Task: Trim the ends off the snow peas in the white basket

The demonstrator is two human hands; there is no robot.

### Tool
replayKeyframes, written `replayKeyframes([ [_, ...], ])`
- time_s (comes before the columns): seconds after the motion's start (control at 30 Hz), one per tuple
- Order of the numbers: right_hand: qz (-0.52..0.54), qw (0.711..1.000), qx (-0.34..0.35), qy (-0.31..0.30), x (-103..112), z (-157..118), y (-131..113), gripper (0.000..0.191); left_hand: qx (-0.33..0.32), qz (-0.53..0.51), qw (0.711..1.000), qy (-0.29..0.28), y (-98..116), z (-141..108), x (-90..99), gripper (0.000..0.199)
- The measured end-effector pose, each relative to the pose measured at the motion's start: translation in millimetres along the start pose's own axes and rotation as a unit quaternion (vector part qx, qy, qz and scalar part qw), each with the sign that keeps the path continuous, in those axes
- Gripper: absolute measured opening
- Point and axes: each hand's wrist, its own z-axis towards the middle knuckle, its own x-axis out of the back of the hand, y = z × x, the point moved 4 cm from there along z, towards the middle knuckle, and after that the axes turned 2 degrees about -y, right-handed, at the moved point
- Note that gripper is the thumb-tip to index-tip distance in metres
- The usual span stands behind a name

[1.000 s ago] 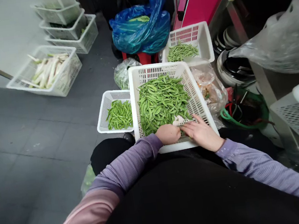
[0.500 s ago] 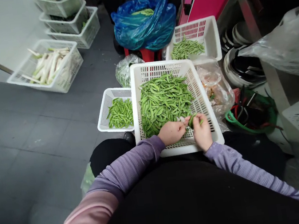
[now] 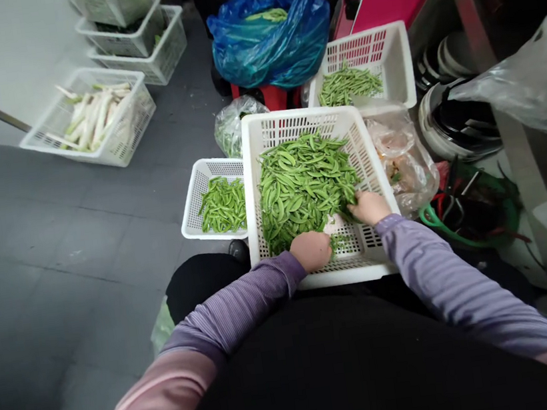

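Observation:
A large white basket [image 3: 255, 133] holds a heap of snow pea pods [image 3: 303, 177]. At the basket's near side my left hand [image 3: 311, 251] is closed, its fingertips tucked out of sight; small green bits [image 3: 340, 243] lie beside it on the basket floor. My right hand [image 3: 370, 207] is at the right edge of the heap, thumb and fingers closed around green pods there. How many pods it grips is hidden.
Left of the large basket is a small white basket [image 3: 189, 217] of green pods. Behind stand a white basket [image 3: 399, 67] of green beans and a blue plastic bag [image 3: 273, 50], with another person partly visible. Scissors [image 3: 451, 208] lie in a green container [image 3: 429, 217] at right.
My hands were close together at a green pod above the basket's near side. Now they are apart: the right has moved to the heap's edge, the left lower and slightly left.

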Motion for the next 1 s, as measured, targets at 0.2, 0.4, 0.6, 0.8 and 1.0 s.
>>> replayKeyframes([
  [0.2,0.584,0.787,-0.049,-0.191,-16,-67,4,0.027,-0.043,-0.069,0.996,0.047,12,3,1.3,0.033],
  [0.4,0.686,0.706,-0.055,-0.165,-25,-93,-20,0.03,-0.083,-0.044,0.994,0.058,23,-5,3.4,0.031],
  [0.6,0.616,0.725,0.025,-0.307,-16,-112,-19,0.022,-0.188,-0.03,0.981,0.022,29,-17,5.3,0.023],
  [0.8,0.569,0.724,0.049,-0.386,1,-133,1,0.019,0.048,-0.016,0.994,0.095,-8,-11,19.5,0.03],
  [1.0,0.586,0.719,0.013,-0.372,-6,-131,6,0.021,-0.154,0.051,0.985,0.065,27,-22,9.2,0.034],
])
